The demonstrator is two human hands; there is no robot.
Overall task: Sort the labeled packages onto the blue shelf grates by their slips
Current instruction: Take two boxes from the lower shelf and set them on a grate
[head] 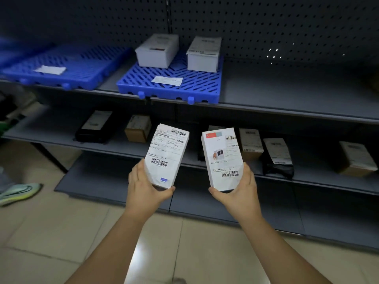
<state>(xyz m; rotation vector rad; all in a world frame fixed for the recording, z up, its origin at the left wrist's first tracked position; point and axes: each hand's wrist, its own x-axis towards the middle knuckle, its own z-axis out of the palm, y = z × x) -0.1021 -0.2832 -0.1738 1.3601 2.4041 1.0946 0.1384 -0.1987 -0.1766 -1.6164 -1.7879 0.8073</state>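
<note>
My left hand (146, 186) grips the lower end of a white box (167, 155) covered by a shipping label with barcodes. My right hand (239, 194) holds a second white box (222, 158) with a red corner, a product picture and a label. Both boxes are tilted up in front of the middle shelf. On the upper shelf lie two blue grates. The right grate (196, 87) carries a paper slip (167, 80) and two white boxes (156, 51) (204, 54). The left grate (82, 64) bears only a slip (50, 69).
Several labeled packages sit on the middle shelf: a black one (94, 128), a brown carton (138, 128), a tan box (250, 143), a black bag (277, 157) and a carton at far right (355, 158). A person's sneaker (19, 192) rests on the tiled floor at left.
</note>
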